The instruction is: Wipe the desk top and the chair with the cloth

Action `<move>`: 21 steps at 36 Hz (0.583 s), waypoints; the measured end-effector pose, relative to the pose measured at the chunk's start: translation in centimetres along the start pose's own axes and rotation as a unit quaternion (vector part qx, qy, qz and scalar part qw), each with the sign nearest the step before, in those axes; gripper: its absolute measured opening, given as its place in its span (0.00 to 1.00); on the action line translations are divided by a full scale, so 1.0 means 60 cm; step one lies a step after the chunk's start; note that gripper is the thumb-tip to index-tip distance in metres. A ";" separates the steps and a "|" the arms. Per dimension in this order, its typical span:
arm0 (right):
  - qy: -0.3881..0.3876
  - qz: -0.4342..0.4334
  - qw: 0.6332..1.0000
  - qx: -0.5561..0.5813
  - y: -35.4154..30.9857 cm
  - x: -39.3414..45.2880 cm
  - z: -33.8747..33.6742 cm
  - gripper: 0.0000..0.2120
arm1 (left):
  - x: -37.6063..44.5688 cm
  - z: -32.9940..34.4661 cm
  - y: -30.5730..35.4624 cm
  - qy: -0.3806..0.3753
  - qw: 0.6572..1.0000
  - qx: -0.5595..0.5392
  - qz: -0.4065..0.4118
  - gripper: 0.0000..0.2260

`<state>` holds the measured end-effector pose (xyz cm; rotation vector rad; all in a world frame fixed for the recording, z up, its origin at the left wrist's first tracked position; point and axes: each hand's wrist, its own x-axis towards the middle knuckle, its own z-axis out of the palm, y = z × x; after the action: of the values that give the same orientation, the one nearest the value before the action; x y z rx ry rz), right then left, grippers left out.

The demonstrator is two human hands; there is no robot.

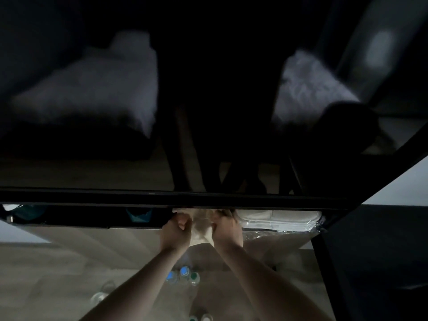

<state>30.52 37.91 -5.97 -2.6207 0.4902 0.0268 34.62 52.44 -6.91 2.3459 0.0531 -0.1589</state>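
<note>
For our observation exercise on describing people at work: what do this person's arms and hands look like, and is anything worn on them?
Both forearms are bare as far as the frame shows, with no sleeves visible. The left hand and right hand wear no gloves. No watch, bracelet or ring can be made out, though the dim light makes small details uncertain.

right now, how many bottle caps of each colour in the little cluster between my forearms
blue bottle caps: 2
green bottle cap: 1
total: 3
</note>
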 end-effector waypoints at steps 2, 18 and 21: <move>-0.054 -0.014 0.998 0.006 0.002 -0.008 0.002 0.16 | -0.009 0.005 -0.013 -0.028 0.996 0.040 0.069 0.10; -0.137 -0.060 0.989 -0.008 0.015 -0.039 0.004 0.41 | -0.009 -0.001 0.003 -0.184 0.931 0.296 0.110 0.36; -0.154 -0.064 0.986 -0.008 0.018 -0.072 -0.008 0.41 | -0.030 -0.011 0.002 -0.175 0.933 0.295 0.104 0.37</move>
<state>26.08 38.24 -5.57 -2.5923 0.2147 0.3891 32.90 52.84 -6.14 2.8536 -0.4812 -0.5496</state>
